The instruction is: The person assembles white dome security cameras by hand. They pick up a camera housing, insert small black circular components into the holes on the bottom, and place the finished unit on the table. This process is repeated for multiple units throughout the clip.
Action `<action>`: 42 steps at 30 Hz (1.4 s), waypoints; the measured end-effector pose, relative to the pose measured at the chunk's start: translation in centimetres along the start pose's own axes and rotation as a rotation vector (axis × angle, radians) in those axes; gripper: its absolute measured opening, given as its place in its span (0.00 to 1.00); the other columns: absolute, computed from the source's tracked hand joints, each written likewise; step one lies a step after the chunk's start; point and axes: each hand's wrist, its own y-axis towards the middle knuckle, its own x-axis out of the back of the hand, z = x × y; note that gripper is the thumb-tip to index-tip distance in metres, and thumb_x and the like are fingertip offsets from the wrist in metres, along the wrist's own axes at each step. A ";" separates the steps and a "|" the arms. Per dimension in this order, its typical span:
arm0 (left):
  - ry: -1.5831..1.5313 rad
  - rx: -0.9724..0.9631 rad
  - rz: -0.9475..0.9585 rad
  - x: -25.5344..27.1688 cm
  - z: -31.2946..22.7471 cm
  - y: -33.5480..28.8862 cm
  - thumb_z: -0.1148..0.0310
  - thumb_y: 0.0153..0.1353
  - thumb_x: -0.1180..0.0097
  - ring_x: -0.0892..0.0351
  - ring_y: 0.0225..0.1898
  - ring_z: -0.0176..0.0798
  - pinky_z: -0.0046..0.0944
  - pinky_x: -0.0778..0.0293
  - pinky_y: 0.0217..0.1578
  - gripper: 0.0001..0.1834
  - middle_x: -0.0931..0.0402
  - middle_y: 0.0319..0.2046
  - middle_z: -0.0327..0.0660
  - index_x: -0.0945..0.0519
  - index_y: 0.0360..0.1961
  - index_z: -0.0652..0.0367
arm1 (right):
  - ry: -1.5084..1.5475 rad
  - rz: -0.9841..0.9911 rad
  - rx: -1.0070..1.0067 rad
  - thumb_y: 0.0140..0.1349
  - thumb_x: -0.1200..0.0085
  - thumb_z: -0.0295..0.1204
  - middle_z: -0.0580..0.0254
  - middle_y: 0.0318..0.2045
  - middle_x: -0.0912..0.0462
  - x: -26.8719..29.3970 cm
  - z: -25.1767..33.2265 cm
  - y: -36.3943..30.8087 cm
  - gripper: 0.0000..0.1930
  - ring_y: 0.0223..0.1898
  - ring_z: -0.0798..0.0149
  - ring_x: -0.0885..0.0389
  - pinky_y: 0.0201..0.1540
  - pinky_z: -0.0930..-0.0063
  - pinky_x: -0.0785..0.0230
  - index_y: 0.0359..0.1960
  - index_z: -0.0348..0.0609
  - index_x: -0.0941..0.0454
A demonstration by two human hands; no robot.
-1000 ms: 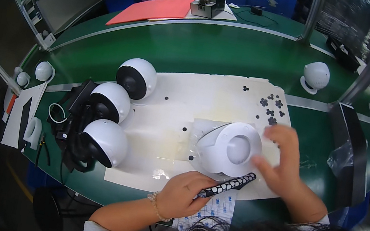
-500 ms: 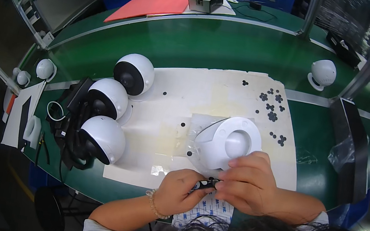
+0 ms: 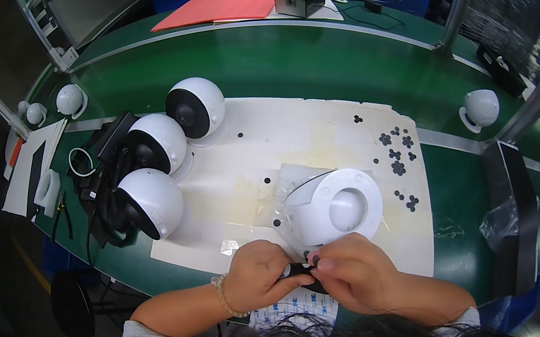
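Note:
Between my hands is a small black strip-like piece, its kind unclear. My left hand is closed around its left end. The fingertips of my right hand are pinched together at its right end, on a tiny dark bit I cannot make out clearly. Just beyond them lies a white rounded device, tipped so its ring-shaped base faces up. Beneath my hands is a white sheet with blue print. Loose black round pads lie in clusters at the right of the cream board, with a few single ones nearer.
Three white ball-shaped devices with black fronts stand at the left of the cream board. Beside them are black cables and pliers. A long black box is on the right. Another white device sits on the back ledge.
My right hand has come down from the white device's base, its fingers now closing in a pinch at the black piece. My left hand has hardly moved.

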 end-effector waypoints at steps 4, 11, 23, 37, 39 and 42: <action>-0.049 0.019 0.025 0.3 -0.2 0.2 0.64 0.44 0.37 0.29 0.22 0.44 0.39 0.35 0.25 0.12 0.28 0.21 0.42 0.26 0.21 0.60 | -0.017 0.158 0.183 0.46 0.43 0.22 0.57 0.39 0.27 1.1 0.2 0.3 0.18 0.34 0.59 0.25 0.29 0.71 0.32 0.42 0.41 0.28; 0.210 -0.037 -0.104 0.7 -1.5 0.8 0.60 0.42 0.37 0.34 0.49 0.48 0.44 0.41 0.43 0.13 0.28 0.48 0.42 0.23 0.23 0.57 | -0.023 -0.100 -0.093 0.52 0.47 0.19 0.58 0.36 0.28 3.0 -0.9 -0.2 0.15 0.32 0.64 0.26 0.31 0.73 0.33 0.43 0.39 0.32; 0.313 -0.082 0.035 0.3 -1.6 0.7 0.58 0.43 0.37 0.33 0.51 0.39 0.43 0.38 0.45 0.13 0.27 0.49 0.32 0.24 0.22 0.53 | 0.382 -0.281 -0.471 0.56 0.54 0.17 0.55 0.45 0.36 4.3 -4.2 0.9 0.28 0.38 0.72 0.28 0.44 0.77 0.37 0.59 0.40 0.49; 0.302 -0.065 0.014 0.2 -1.8 0.7 0.60 0.43 0.36 0.32 0.51 0.39 0.44 0.39 0.46 0.12 0.27 0.48 0.33 0.25 0.21 0.54 | -0.605 -0.073 0.113 0.51 0.50 0.17 0.62 0.35 0.23 4.9 -4.0 0.7 0.26 0.39 0.60 0.24 0.49 0.60 0.42 0.54 0.44 0.41; 0.298 -0.055 0.016 0.3 -2.0 0.6 0.60 0.43 0.36 0.33 0.51 0.39 0.44 0.39 0.47 0.13 0.27 0.48 0.33 0.26 0.22 0.55 | -0.559 -0.163 0.091 0.51 0.49 0.18 0.64 0.33 0.23 4.6 -3.7 1.1 0.27 0.43 0.59 0.24 0.54 0.55 0.49 0.54 0.44 0.42; 0.305 -0.056 0.009 0.3 -2.0 0.4 0.60 0.43 0.36 0.33 0.52 0.39 0.45 0.40 0.47 0.13 0.27 0.48 0.33 0.26 0.22 0.55 | -0.314 -0.225 -0.090 0.52 0.48 0.20 0.66 0.32 0.23 3.7 -2.9 2.5 0.28 0.47 0.61 0.26 0.58 0.53 0.57 0.55 0.42 0.44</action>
